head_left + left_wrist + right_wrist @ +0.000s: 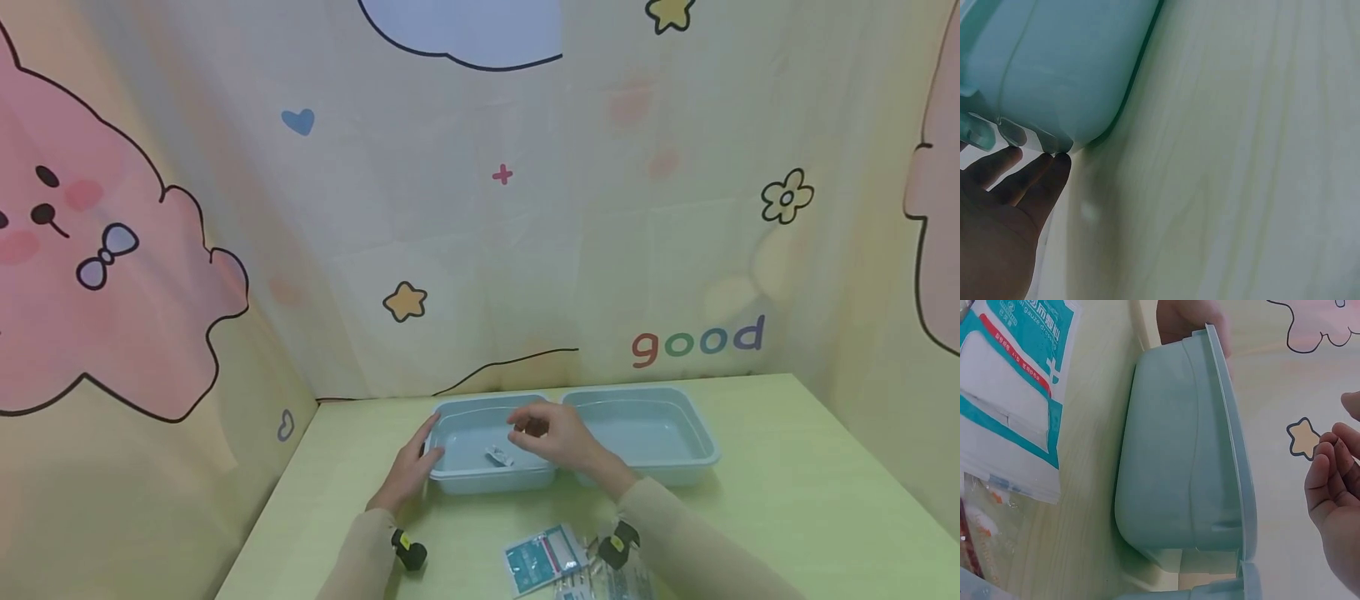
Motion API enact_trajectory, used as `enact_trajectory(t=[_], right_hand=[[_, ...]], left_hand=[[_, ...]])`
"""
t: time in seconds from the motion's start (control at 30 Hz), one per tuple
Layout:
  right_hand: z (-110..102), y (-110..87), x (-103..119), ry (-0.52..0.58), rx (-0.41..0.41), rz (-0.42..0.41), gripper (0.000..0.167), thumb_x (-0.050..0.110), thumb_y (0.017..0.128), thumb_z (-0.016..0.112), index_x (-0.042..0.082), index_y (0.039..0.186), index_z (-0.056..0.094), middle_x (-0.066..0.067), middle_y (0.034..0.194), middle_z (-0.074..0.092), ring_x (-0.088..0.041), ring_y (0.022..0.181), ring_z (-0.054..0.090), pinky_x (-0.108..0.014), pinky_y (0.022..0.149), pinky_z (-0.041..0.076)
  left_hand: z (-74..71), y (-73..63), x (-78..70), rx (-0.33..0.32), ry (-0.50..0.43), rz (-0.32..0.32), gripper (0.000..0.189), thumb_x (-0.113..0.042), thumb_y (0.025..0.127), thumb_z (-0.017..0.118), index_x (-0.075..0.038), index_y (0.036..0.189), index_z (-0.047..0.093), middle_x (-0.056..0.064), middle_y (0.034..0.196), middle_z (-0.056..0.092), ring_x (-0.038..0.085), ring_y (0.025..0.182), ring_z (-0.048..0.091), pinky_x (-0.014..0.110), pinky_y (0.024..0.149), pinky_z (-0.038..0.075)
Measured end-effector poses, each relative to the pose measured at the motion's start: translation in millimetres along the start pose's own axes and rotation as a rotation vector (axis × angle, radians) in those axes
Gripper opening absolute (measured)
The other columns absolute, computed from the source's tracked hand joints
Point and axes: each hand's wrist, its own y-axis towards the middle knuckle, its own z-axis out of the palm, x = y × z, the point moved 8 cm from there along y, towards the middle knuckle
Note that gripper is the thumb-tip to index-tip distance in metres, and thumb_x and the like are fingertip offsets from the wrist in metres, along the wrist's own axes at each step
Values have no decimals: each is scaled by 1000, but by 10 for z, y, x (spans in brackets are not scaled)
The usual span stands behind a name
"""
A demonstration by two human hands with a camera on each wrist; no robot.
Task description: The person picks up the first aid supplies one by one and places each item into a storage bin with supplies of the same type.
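Two light blue plastic tubs stand side by side on the table. My left hand [408, 471] holds the left end of the left tub [491, 482], thumb over the rim and fingers along the outside. In the left wrist view, the fingertips [1060, 161] touch the tub's outer wall. A small silvery-white packet [498, 456] lies inside the left tub. Above that tub's right part is my right hand [558, 433], fingers loosely curled. The thumb stands apart from the fingers in the right wrist view, and nothing shows between them.
The right tub [645, 471] adjoins the left one. Nearer me lie a teal-and-white gauze dressing packet [543, 558] and several clear plastic packets [630, 579], partly under my right forearm. A printed curtain [480, 250] hangs behind the table [787, 500].
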Motion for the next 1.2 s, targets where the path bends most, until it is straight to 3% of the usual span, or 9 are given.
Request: enact_trajectory(t=[0.17,0.63,0.93,1.2], right_hand=[[-1,-7,49,-29,-3,-29,17,19,89,70,11,103,72,1,91,70,-4,76,61,-22,67,56],[3,-48,105,-31,20,-76,16,17,88,71,10,102,72,-3,93,71,-4,76,62,-22,67,56],[35,-88,101,-20,61,-82,18,17,87,72,11,104,71,1,92,70,-3,74,59,-21,65,55],[89,-170,39,-14,107,-67,22,22,88,72,11,106,71,-2,94,71,-3,74,58,-22,66,56]], left_hand=[[-6,0,9,-1,-1,-6,62,-25,96,54,-37,152,31,9,160,28,39,146,26,63,113,27],[-15,-10,-29,-8,10,10,61,-24,96,52,-35,153,31,9,160,28,39,146,25,64,113,25],[1,-2,-7,-8,9,-18,62,-25,95,53,-37,152,31,8,161,27,38,147,24,63,114,24],[1,-15,-27,-9,8,0,62,-23,96,53,-36,152,31,8,160,27,38,146,25,62,115,24]])
